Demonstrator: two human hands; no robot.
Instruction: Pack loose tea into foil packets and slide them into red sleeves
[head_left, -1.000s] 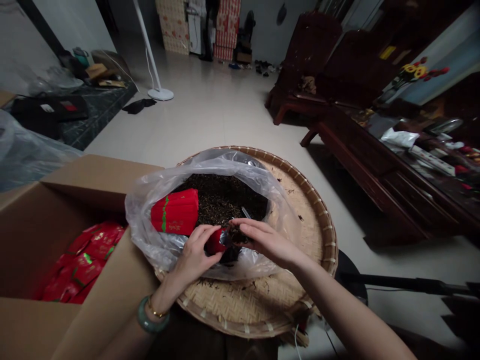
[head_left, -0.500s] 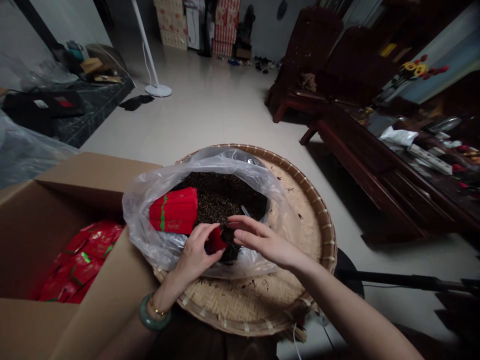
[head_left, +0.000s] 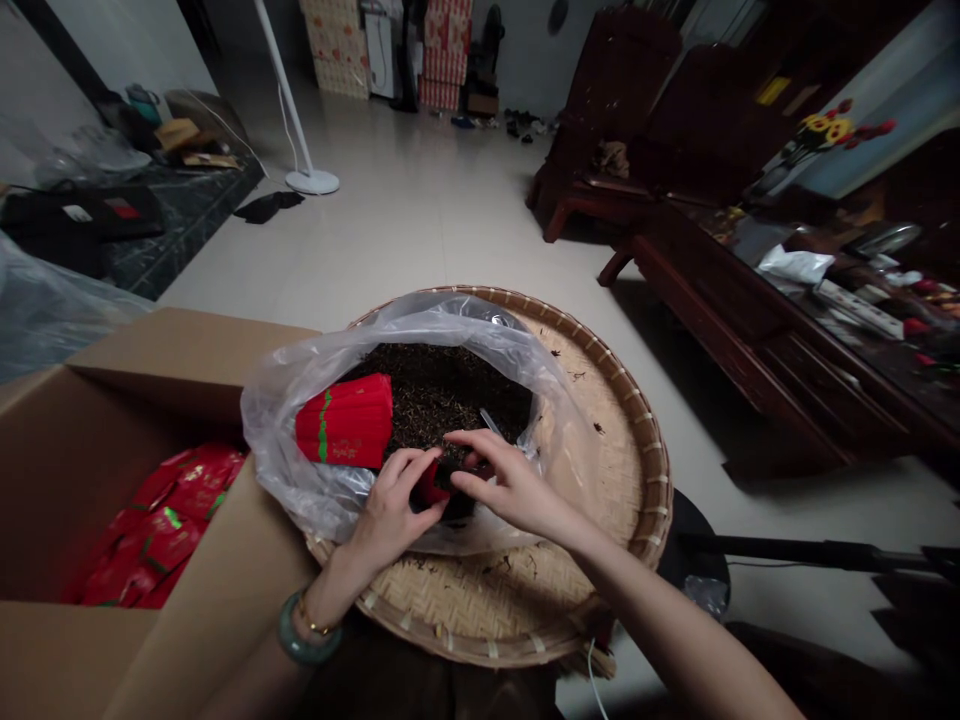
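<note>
My left hand [head_left: 390, 510] grips a small red packet [head_left: 427, 487] over the near edge of a clear plastic bag [head_left: 315, 400] full of dark loose tea leaves [head_left: 442, 385]. My right hand [head_left: 502, 485] curls its fingers over the packet's mouth, thumb and fingertips pressed at it; anything pinched in them is hidden. A stack of flat red packets with green trim [head_left: 345, 422] lies inside the bag to the left. The bag rests on a round woven bamboo tray [head_left: 622, 440].
An open cardboard box [head_left: 150, 400] at my left holds several filled red packets [head_left: 157, 530]. A dark wooden table [head_left: 787, 330] and chairs stand to the right. A white lamp stand [head_left: 311, 180] and stacked cartons are across the floor. A dark pole [head_left: 810, 550] lies low on the right.
My right hand has moved slightly left and closed in over the packet's mouth. My left hand holds the packet in about the same place.
</note>
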